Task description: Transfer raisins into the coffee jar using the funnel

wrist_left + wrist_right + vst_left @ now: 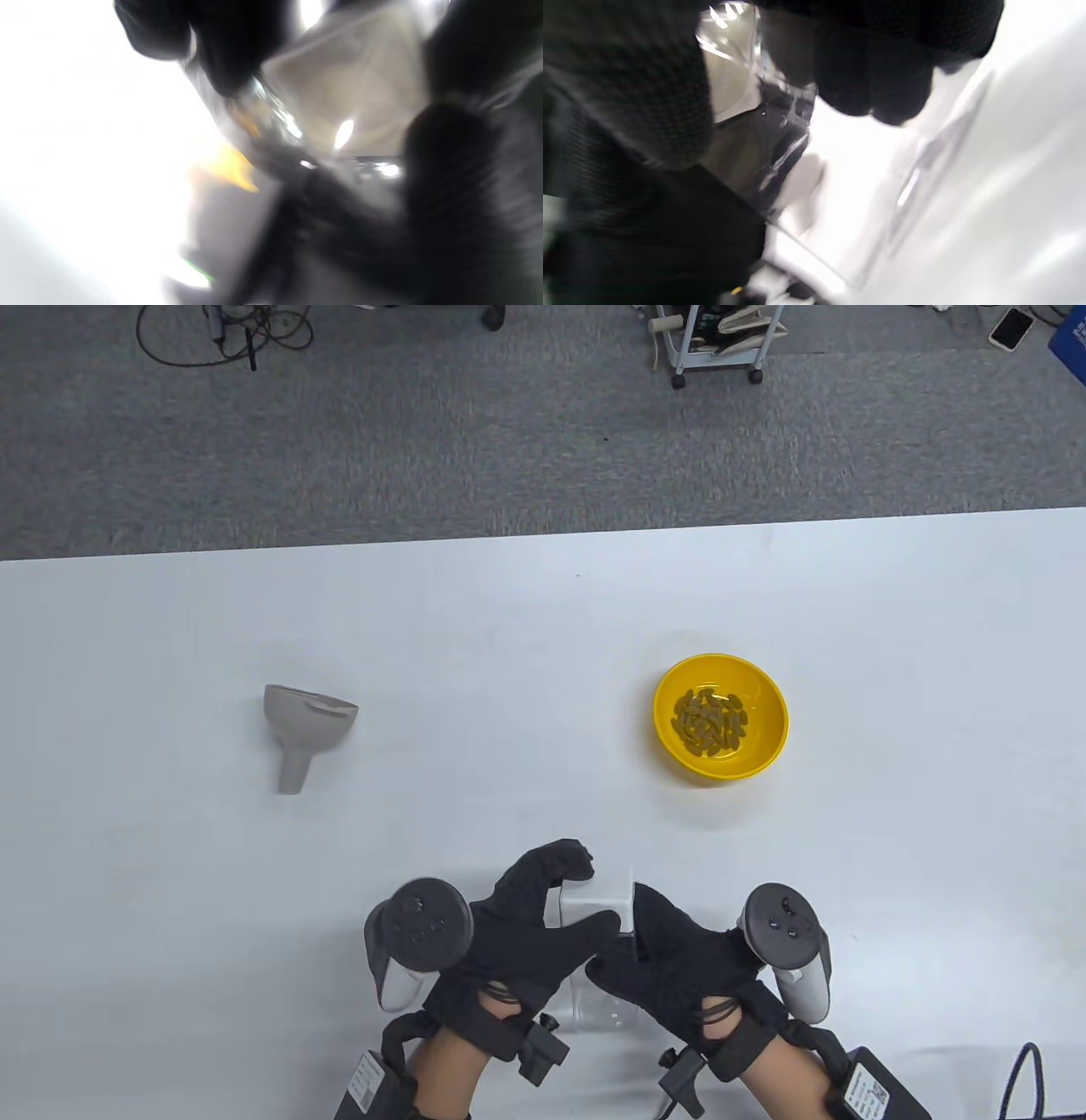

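A clear coffee jar (594, 1014) with a white lid (591, 904) stands near the table's front edge, between my hands. My left hand (587, 892) grips around the lid end, fingers over its far side and thumb on the near side. My right hand (626, 937) holds the jar's right side. A grey funnel (304, 728) lies on its side at the left, apart from both hands. A yellow bowl (759, 746) with raisins (709, 721) sits at the right. The wrist views are blurred; they show gloved fingers (237, 51) (865, 63) on clear jar wall (271, 118) (734, 63).
The white table (509, 645) ends at a far edge with grey carpet behind it. A black cable (1022, 1069) lies at the front right corner. Open tabletop lies between the funnel and the bowl.
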`<state>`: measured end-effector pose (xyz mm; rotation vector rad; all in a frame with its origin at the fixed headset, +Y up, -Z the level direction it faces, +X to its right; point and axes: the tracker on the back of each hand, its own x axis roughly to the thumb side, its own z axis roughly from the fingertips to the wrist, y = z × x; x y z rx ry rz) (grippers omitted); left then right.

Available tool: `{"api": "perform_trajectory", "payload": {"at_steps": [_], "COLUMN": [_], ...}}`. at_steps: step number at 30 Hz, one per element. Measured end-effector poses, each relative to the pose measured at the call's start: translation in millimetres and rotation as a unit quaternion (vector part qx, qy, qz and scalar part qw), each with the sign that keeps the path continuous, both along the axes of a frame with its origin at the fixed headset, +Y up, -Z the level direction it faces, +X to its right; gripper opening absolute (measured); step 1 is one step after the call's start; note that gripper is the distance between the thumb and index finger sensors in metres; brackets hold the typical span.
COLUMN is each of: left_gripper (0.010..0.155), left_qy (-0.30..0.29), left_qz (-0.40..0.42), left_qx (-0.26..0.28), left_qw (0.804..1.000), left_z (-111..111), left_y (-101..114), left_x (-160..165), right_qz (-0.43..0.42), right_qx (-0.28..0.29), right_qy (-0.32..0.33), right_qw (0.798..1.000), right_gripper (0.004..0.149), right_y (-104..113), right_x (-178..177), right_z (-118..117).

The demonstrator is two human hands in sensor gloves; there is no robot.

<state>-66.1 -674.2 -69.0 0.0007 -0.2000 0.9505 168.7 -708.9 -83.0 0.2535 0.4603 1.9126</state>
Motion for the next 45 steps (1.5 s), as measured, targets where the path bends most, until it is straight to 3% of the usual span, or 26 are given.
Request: {"api": "perform_trajectory", "payload": {"at_steps": [4,6,7,9,12,15,16,19,20,23,28,31,35,39,45], "left_gripper": [0.082,0.087,0.081,0.065,0.064,0.066,0.065,0.064,0.063,0.065,0.059,0.062,0.062,0.065,0.066], "left_qy": [-0.074,-0.149,-0.175,-0.191,-0.187,-0.205,-0.206,-0.149,-0.143,-0.134,-0.062,-0.106,-0.068,-0.083,-0.052], "left_qz": [0.127,0.267,0.334,0.351,0.296,0.309,0.291,0.17,0.148,0.172,0.19,0.157,0.159,0.181,0.213], "left_qx": [-0.031,-0.069,-0.095,-0.105,-0.096,-0.097,-0.093,-0.056,-0.042,-0.043,0.011,-0.003,0.025,0.024,0.045], "left_qw": [0.989,0.95,0.921,0.911,0.932,0.924,0.93,0.972,0.978,0.975,0.98,0.982,0.985,0.98,0.975], "left_z": [-5.2,-12.2,-16.0,-21.2,-22.3,-21.1,-20.1,-15.9,-15.2,-12.3,-4.8,-3.7,2.6,5.0,7.5], "left_y": [-10.2,-20.9,-26.6,-31.9,-31.4,-29.6,-27.0,-14.5,-11.1,-5.6,0.3,3.7,7.6,11.6,20.6], "left_x": [0.3,-4.8,-8.2,-13.9,-17.2,-11.2,-7.4,-6.0,-6.1,-7.2,-16.2,-13.6,-12.4,-18.1,-44.3], "right_qz": [-0.089,-0.127,-0.146,-0.167,-0.162,-0.147,-0.105,-0.036,-0.043,-0.063,-0.057,-0.055,-0.054,-0.052,-0.053], "right_qx": [-0.066,-0.083,-0.095,-0.11,-0.119,-0.116,-0.099,-0.055,-0.059,-0.061,-0.057,-0.057,-0.052,-0.033,-0.033], "right_qy": [0.047,0.06,0.078,0.102,0.122,0.12,0.107,0.095,0.098,0.116,0.096,0.1,0.103,0.108,0.109], "right_qw": [0.993,0.987,0.982,0.974,0.972,0.975,0.984,0.993,0.992,0.989,0.992,0.992,0.992,0.992,0.992], "right_gripper": [0.093,0.094,0.094,0.093,0.094,0.093,0.093,0.093,0.093,0.093,0.093,0.093,0.093,0.093,0.093], "right_y": [-4.4,-4.5,-4.6,-4.5,-4.3,-5.2,-4.7,-5.3,-6.0,-5.4,0.2,1.4,2.5,8.0,8.7], "right_x": [0.4,4.4,5.6,4.9,0.9,-3.3,-3.4,-2.4,-3.3,-5.5,-7.5,-5.0,-4.5,-4.7,-4.4], "right_z": [-5.0,-7.6,-8.5,-8.8,-6.5,-4.0,-2.6,-0.8,-1.2,-3.1,0.1,3.1,3.9,7.2,7.6]}}
